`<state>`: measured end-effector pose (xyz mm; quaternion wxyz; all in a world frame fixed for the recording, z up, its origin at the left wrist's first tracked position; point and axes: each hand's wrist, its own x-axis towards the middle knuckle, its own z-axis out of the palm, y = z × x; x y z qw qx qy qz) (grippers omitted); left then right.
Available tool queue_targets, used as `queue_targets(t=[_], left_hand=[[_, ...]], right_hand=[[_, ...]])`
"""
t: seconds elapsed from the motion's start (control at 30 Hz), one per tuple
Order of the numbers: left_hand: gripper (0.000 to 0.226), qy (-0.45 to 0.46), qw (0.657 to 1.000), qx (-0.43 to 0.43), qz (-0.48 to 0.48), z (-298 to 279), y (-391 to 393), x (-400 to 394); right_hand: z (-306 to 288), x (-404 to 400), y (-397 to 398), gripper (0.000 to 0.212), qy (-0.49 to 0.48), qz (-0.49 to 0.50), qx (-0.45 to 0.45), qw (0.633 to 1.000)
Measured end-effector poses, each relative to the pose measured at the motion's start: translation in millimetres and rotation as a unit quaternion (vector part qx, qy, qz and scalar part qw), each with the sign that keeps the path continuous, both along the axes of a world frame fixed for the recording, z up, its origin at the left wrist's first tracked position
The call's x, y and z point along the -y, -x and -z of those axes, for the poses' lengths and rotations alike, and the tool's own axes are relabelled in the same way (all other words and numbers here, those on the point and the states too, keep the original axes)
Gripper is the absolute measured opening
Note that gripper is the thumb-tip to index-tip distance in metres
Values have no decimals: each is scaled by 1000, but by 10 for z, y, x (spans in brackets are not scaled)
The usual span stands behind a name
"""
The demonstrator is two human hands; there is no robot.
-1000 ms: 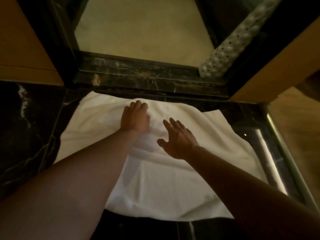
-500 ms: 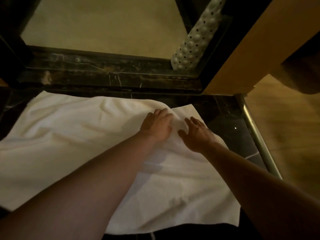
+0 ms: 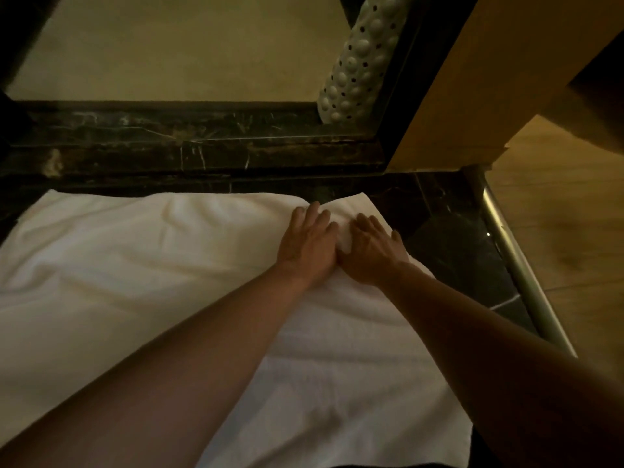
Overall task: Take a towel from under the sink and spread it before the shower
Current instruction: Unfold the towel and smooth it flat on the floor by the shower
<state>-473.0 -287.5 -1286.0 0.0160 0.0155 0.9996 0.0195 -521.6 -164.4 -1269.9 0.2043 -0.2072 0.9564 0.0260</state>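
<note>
Dark marble floor [image 3: 449, 238] before the shower sill [image 3: 189, 143], white towel [image 3: 135, 265] spread flat, long axis along the sill, left hand [image 3: 309, 243] and right hand [image 3: 369, 249] side by side near its far right corner, fingers [image 3: 368, 221] extended, pressing down, gripping nothing

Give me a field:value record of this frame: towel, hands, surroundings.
towel: white towel, spread flat on the dark marble floor, some wrinkles
left hand: left hand palm down on the towel's far right corner
right hand: right hand palm down beside it, thumbs touching
shower: dark marble threshold just beyond the towel
extra: rolled bath mat leaning inside
</note>
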Motion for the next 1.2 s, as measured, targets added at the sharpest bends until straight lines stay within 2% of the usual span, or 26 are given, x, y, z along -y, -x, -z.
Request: queue_targets(t=[0.13,0.2,0.3,0.53,0.67,0.8,1.03,1.2], left_hand=[[53,-34,999,18,0,-22,63,-22],[56,-53,997,55,5,0,31,-33],[62,-76,990,119,-13,106,-12,-38],[69,-87,987,136,-5,183,157,14],[68,-80,989,127,0,225,191,36],[67,-74,990,123,-1,258,243,31],[77,-53,976,209,-4,-60,556,-16],[70,-54,987,154,14,131,105,-52]], right_hand=[[6,-155,204,103,-12,92,-18,996],[40,-281,288,106,-10,110,-13,994],[148,-362,251,97,7,79,-16,997],[295,-311,-28,78,37,-17,-117,992],[356,-326,82,89,53,28,-46,997],[347,-310,249,98,32,30,-12,999],[82,-147,436,105,33,77,58,995],[193,-255,30,93,11,42,22,999]])
